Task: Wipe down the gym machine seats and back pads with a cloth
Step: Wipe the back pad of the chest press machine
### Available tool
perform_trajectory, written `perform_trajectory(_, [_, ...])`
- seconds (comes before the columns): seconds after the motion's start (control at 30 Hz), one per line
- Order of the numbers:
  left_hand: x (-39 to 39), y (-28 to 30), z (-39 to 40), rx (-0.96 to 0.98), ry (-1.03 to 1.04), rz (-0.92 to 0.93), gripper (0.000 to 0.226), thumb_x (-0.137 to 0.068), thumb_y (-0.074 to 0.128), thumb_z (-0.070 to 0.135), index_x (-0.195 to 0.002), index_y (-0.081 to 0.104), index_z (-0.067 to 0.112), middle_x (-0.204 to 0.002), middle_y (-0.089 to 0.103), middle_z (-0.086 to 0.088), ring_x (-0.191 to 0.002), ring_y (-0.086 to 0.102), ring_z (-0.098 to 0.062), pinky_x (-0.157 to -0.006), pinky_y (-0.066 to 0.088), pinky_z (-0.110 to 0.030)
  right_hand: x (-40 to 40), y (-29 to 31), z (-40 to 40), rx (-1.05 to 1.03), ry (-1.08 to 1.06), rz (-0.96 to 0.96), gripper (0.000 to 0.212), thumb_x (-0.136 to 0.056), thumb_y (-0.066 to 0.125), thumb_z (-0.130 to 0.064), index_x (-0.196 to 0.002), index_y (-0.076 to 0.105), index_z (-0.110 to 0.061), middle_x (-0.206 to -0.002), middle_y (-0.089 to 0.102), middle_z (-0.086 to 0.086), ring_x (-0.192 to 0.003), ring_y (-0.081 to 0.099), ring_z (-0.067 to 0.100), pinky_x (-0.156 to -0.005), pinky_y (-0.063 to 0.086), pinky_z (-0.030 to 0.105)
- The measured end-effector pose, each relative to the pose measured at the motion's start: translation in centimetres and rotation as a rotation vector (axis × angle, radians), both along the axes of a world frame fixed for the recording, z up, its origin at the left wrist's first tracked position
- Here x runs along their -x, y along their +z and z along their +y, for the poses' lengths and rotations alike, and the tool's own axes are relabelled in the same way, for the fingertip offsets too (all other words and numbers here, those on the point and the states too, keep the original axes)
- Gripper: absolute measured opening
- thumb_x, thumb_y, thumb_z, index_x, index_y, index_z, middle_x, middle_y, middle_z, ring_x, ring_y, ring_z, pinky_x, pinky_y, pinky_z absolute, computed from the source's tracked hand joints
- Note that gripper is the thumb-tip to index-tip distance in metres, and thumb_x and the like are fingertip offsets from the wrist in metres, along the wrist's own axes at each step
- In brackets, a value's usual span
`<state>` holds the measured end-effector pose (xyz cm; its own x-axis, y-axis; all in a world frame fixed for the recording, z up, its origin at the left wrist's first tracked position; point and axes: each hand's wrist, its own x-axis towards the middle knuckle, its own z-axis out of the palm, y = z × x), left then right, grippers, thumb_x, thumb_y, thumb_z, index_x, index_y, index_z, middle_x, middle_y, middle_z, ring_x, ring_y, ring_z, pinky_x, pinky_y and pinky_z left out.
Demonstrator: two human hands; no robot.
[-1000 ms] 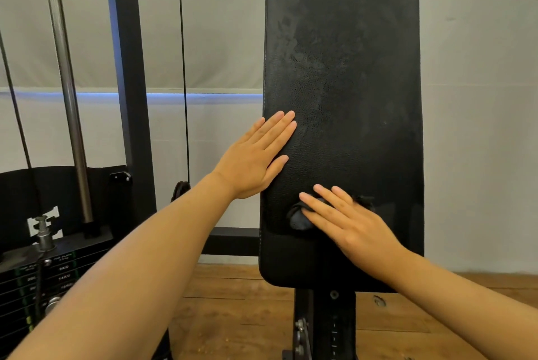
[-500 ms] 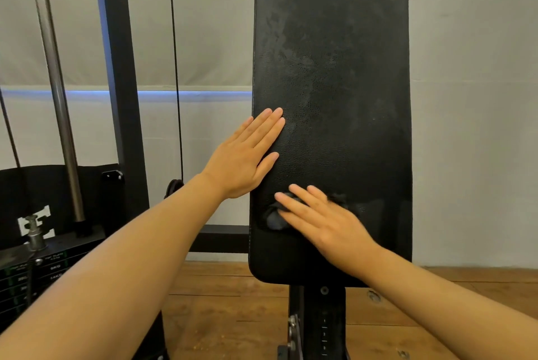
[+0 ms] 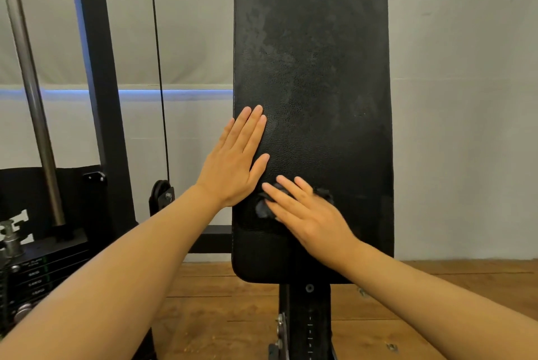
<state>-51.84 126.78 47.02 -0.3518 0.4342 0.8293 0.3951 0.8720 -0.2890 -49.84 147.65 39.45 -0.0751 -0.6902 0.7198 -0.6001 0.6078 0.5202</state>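
Observation:
A tall black back pad [image 3: 314, 74] stands upright in front of me, its upper surface dull and smeared. My left hand [image 3: 233, 161] lies flat with straight fingers against the pad's left edge. My right hand [image 3: 305, 214] presses a small dark cloth [image 3: 263, 208] flat against the lower left of the pad with straight fingers. Most of the cloth is hidden under that hand; dark tufts show at its left and upper right.
A black steel upright [image 3: 99, 91], a thin cable [image 3: 158, 68] and a chrome guide rod [image 3: 29, 83] stand to the left, above a weight stack [image 3: 32, 272]. The pad's adjuster post [image 3: 305, 324] runs down to a wooden floor [image 3: 218, 316]. A pale wall [image 3: 465, 126] is behind.
My right hand and the cloth have slid a little to the left along the lower pad, closer under my left hand. My left hand keeps its place on the pad's edge.

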Motion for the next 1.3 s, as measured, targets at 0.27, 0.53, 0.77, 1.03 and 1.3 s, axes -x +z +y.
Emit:
perform_trajectory(0.27, [0.0, -0.1, -0.4, 0.021, 0.045, 0.045, 0.068, -0.102, 0.029, 0.042, -0.155, 0.015, 0.002, -0.163, 0.008, -0.013, -0.152, 0.002, -0.024, -0.124, 0.006, -0.039, 0.0, 0.7, 9.8, -0.154, -0.102, 0.029, 0.049, -0.094, 0.054, -0.003, -0.142, 0.044, -0.011, -0.155, 0.033, 0.008, -0.145, 0.026, 0.032, -0.117, 0.026, 0.048])
perform_trajectory(0.53, [0.0, -0.3, 0.5, -0.022, 0.025, 0.080, 0.066, -0.101, 0.029, 0.036, -0.152, 0.018, -0.003, -0.162, 0.012, -0.018, -0.151, 0.007, -0.030, -0.123, 0.010, -0.046, 0.1, -0.5, 12.1, 0.009, -0.108, -0.014, 0.036, -0.100, 0.046, -0.009, -0.135, 0.055, -0.005, -0.149, 0.042, 0.011, -0.143, 0.032, 0.032, -0.117, 0.028, 0.048])
perform_trajectory(0.77, [-0.5, -0.9, 2.5, -0.074, 0.109, 0.052, 0.084, -0.098, 0.026, 0.056, -0.152, 0.012, -0.007, -0.161, 0.005, -0.023, -0.150, 0.001, -0.035, -0.122, 0.008, -0.052, 0.4, 0.5, 3.4, -0.028, 0.032, 0.003, 0.032, -0.100, 0.051, -0.017, -0.128, 0.062, -0.006, -0.146, 0.047, 0.010, -0.139, 0.039, 0.031, -0.114, 0.032, 0.046])
perform_trajectory(1.03, [-0.2, -1.0, 2.0, -0.031, 0.134, 0.070, 0.086, -0.098, 0.027, 0.058, -0.153, 0.011, -0.006, -0.162, 0.005, -0.022, -0.151, 0.000, -0.034, -0.122, 0.009, -0.051, 0.2, -0.7, 14.2, 0.024, -0.102, -0.013, 0.037, -0.102, 0.046, -0.015, -0.138, 0.051, -0.009, -0.150, 0.041, 0.010, -0.143, 0.032, 0.031, -0.115, 0.031, 0.048])
perform_trajectory(1.3, [-0.2, -1.0, 1.9, -0.039, 0.123, 0.062, 0.086, -0.098, 0.025, 0.059, -0.153, 0.010, -0.005, -0.162, 0.003, -0.021, -0.151, -0.001, -0.033, -0.122, 0.009, -0.052, -1.4, -7.7, 12.3, 0.167, -0.029, -0.104, 0.042, -0.097, 0.052, -0.013, -0.138, 0.048, -0.012, -0.149, 0.044, 0.008, -0.142, 0.034, 0.032, -0.116, 0.029, 0.050])
